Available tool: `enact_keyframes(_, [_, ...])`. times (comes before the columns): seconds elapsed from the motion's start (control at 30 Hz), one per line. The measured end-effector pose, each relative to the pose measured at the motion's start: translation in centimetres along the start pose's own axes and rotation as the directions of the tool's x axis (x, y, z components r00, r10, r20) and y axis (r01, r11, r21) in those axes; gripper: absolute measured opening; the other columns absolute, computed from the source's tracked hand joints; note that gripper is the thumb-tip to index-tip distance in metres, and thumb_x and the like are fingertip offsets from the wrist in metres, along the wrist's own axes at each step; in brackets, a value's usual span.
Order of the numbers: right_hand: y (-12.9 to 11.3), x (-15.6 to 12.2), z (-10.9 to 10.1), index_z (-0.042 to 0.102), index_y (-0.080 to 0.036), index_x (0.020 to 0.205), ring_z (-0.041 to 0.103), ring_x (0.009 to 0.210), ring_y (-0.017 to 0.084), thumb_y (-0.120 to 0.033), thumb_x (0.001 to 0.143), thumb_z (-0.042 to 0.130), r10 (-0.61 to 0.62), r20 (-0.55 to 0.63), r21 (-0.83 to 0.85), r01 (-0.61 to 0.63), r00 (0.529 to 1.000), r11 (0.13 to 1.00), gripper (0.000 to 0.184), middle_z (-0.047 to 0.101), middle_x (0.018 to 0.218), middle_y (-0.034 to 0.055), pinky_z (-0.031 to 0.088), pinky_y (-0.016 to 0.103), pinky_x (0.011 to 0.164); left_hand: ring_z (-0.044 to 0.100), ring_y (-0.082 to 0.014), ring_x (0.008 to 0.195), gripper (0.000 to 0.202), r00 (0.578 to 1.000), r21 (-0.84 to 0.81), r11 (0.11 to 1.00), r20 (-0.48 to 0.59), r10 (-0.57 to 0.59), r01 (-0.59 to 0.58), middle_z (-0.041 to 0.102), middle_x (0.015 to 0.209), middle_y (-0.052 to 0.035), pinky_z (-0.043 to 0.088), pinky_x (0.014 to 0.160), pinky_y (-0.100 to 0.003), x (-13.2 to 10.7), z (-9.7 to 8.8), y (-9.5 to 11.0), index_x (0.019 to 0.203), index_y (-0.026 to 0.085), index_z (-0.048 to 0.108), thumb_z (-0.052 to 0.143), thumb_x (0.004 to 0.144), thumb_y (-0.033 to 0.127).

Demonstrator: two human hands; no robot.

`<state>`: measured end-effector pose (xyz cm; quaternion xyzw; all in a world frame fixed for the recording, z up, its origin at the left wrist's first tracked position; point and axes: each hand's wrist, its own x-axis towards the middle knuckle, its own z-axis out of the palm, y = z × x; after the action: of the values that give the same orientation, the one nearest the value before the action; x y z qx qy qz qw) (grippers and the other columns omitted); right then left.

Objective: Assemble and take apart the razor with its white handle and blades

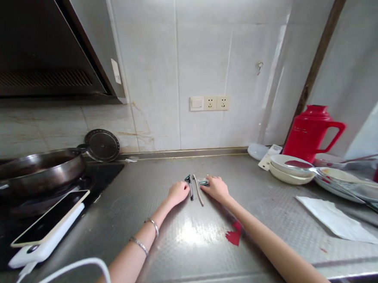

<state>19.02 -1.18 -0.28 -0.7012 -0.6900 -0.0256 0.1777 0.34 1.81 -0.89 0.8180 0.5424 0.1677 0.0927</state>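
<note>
- I see my left hand (178, 193) resting knuckles-up on the steel counter (136, 184), fingers curled in. Its fingertips sit right against a dark-handled tool (190, 187), but I cannot tell whether they pinch it.
- My right hand (217, 188) lies flat-ish on the counter, fingers reaching onto a small greenish piece (204, 182). I cannot tell whether it grips the piece or just touches it.
- A pale stick (199, 196) lies between the two hands, just beside the dark tool and roughly parallel to it.
- Two bracelets (152, 225) circle my left wrist.
- A red scrap (234, 236) lies on the counter under my right forearm.
- A phone (50, 218) rests on a white power bank (47, 245) at the left, near a pan (32, 169).
- A red jug (308, 131), stacked bowls (289, 169) and a paper sheet (337, 219) are at the right, well apart from my hands.
</note>
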Motion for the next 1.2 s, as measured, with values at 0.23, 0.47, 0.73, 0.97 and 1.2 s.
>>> enact_keyframes(0.23, [2.9,2.8,-0.1,0.056,-0.017,0.120,0.055,0.096,0.024,-0.046,0.065,0.067,-0.193,0.085,0.224,0.170,0.978,0.960,0.063,0.062,0.103,0.0110,0.040,0.031,0.083,0.061,-0.0171,0.072,0.031,1.000,0.002,1.000,-0.002,-0.006,0.007,0.068,0.079,-0.0086,0.036,0.061,-0.024,0.1,0.0,0.0,0.076,0.016,0.067,0.039,0.084,0.024])
enact_keyframes(0.47, [4.6,5.1,0.4,0.050,-0.018,0.126,0.052,0.108,0.025,-0.036,0.062,0.070,-0.386,0.165,0.369,0.306,0.907,0.877,0.070,0.059,0.119,0.0095,0.031,0.039,0.097,0.061,-0.0163,0.072,0.031,1.000,0.007,1.000,0.000,-0.011,0.011,0.069,0.079,-0.0083,0.036,0.062,-0.024,0.1,0.2,-0.2,0.076,0.016,0.068,0.039,0.084,0.025])
enact_keyframes(0.73, [5.1,5.6,1.1,0.049,-0.018,0.126,0.058,0.096,0.022,-0.032,0.062,0.070,-0.393,0.167,0.453,0.284,0.904,0.845,0.069,0.064,0.110,0.0071,0.040,0.034,0.088,0.061,-0.0168,0.071,0.031,1.000,-0.001,1.000,-0.003,0.005,-0.005,0.069,0.078,-0.0083,0.036,0.060,-0.025,0.2,0.2,-0.2,0.076,0.016,0.068,0.040,0.084,0.025])
enact_keyframes(0.97, [5.1,5.3,0.9,0.044,-0.019,0.131,0.058,0.095,0.022,-0.034,0.060,0.072,-0.372,0.196,0.501,0.233,0.907,0.833,0.078,0.062,0.112,0.0083,0.043,0.034,0.086,0.060,-0.0159,0.070,0.031,1.000,-0.023,0.999,0.004,-0.026,0.026,0.069,0.078,-0.0082,0.036,0.061,-0.024,0.0,0.1,0.0,0.076,0.016,0.068,0.040,0.083,0.026])
enact_keyframes(1.2, [6.8,4.9,0.2,0.050,-0.013,0.126,0.051,0.112,0.024,-0.041,0.077,0.056,-0.284,0.062,0.377,0.241,0.957,0.894,0.056,0.057,0.122,0.0141,0.036,0.035,0.097,0.059,-0.0169,0.071,0.033,0.973,-0.046,0.981,-0.129,-0.192,0.187,0.068,0.079,-0.0080,0.036,0.061,-0.025,0.7,-1.0,-1.7,0.079,0.016,0.066,0.037,0.086,0.031])
